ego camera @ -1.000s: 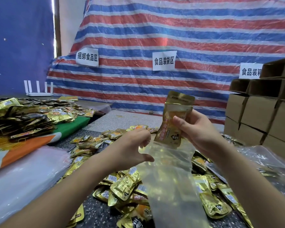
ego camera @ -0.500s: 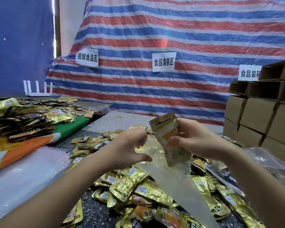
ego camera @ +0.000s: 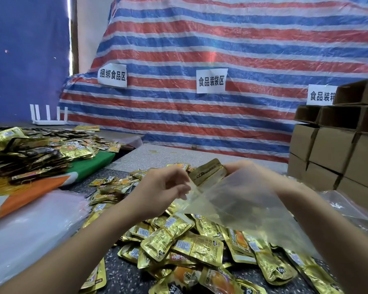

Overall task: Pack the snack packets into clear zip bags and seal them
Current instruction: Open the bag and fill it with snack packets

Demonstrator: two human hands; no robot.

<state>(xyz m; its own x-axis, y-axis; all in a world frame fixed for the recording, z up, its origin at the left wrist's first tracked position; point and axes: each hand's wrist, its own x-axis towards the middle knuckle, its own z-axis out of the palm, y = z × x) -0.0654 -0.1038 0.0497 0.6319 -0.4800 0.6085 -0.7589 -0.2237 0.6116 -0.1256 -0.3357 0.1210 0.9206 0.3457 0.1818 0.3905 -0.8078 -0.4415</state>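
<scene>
Far left of the tabletop (ego camera: pixel 123 270): stack of empty clear bags (ego camera: pixel 30 230), unused. Left hand (ego camera: pixel 164 187) pinches the near lip of the clear zip bag (ego camera: pixel 242 204) with thumb and curled fingers, holding the mouth open. Gold snack packet (ego camera: pixel 208 171) sits at the mouth, top end sticking out, lower part already behind the plastic. Right hand (ego camera: pixel 253 177) is mostly behind the bag film; looks like it grips the packet and far lip, exact fingers cannot tell. Loose packet pile (ego camera: pixel 189 247) lies below the bag.

Step in hand, my read: insertion partway. Do it well by keeping the left pinch taut so the mouth stays wide, pushing the packet flat and straight to the bottom corner. Clear the zip strip fully before sealing; a trapped corner would probably stop the seal.
</scene>
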